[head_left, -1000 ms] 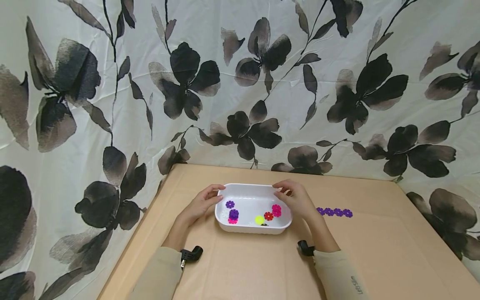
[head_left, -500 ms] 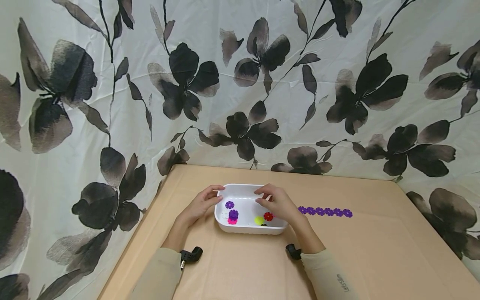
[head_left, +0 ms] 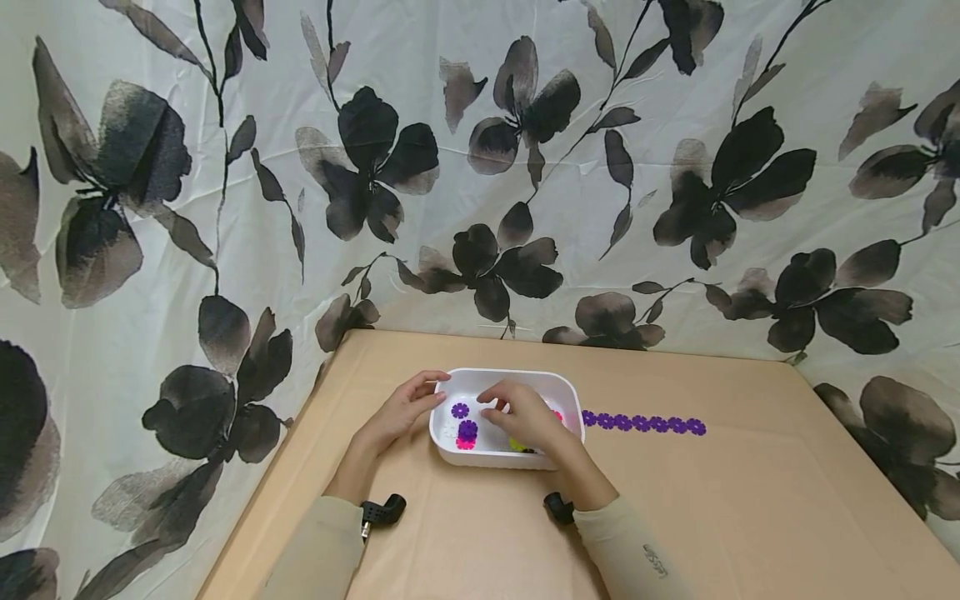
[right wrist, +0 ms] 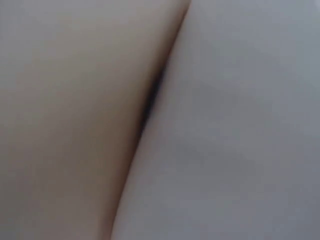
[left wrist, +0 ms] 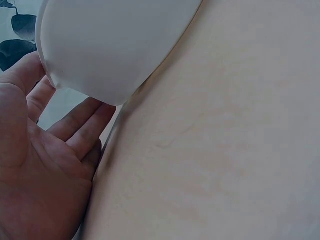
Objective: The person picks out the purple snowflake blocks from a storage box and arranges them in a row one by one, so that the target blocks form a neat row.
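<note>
A white plastic tray (head_left: pixel 487 460) holds several small flower-shaped plastic discs. My left hand (head_left: pixel 399 413) grips its left end; in the left wrist view the fingers (left wrist: pixel 82 127) touch the tray's outer side (left wrist: pixel 115 45). Over the middle of the tray hovers my right hand (head_left: pixel 525 417), fingers bent and thumb apart, nothing visible between them. To the left of its fingertips lie a purple disc (head_left: pixel 460 411), another purple one (head_left: pixel 468 429) and a pink disc (head_left: pixel 465 443). The right hand partly covers a yellow disc (head_left: pixel 517 446) and a pink one (head_left: pixel 557 415).
A row of joined purple discs (head_left: pixel 641 423) extends right from the tray's right end along the tan tabletop (head_left: pixel 750 500). Behind the table hangs a floral cloth (head_left: pixel 420 200). The right wrist view is blurred, showing the tray's pale wall (right wrist: pixel 225 130) close up.
My right hand has moved left from the tray's right rim to over its middle, uncovering more of the purple row and covering the red disc. My left hand stays on the left end.
</note>
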A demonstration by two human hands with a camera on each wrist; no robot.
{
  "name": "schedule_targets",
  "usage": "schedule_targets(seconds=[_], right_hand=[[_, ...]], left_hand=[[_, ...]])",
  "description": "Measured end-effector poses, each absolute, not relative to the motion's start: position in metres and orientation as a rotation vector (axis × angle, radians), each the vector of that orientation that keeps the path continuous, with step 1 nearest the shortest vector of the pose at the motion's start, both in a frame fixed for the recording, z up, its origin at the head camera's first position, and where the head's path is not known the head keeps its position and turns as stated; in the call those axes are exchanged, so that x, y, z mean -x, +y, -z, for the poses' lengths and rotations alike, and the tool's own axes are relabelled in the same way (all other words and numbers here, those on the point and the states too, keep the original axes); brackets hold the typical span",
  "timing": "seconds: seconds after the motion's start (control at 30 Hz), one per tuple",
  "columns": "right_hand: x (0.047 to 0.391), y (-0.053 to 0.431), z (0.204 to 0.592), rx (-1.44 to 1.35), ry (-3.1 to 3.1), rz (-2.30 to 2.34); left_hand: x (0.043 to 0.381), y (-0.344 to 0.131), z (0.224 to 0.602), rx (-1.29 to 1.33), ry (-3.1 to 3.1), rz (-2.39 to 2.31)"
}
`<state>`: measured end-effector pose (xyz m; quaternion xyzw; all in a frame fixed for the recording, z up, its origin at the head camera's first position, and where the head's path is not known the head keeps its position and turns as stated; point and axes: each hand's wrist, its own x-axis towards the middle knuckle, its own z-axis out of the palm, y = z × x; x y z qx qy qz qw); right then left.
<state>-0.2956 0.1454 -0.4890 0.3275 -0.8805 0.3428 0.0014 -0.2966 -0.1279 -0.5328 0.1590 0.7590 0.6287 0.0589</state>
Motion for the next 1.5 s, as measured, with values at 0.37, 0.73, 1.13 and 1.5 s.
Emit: schedule_targets(seconds=[0.37,0.73,1.13,1.5], right_hand=[[0.294,0.119,0.496,-1.244,-2.852,-0.88],[0.293,0.107,0.498,-1.277,-2.83,-0.465],[0.3,0.11,0.503,-1.157,-2.892,-0.526],[0.301,0.115,0.5,-1.079,-2.841,-0.589]], left_hand=[[0.3,-0.128,0.536,-0.532,2.293,-1.906],[0.297,-0.131,0.536,-0.526,2.287,-1.909],[0.301,-0.129,0.538,-0.521,2.281,-1.913],[0.3,-0.126,0.534,-0.497,2.278,-1.921]])
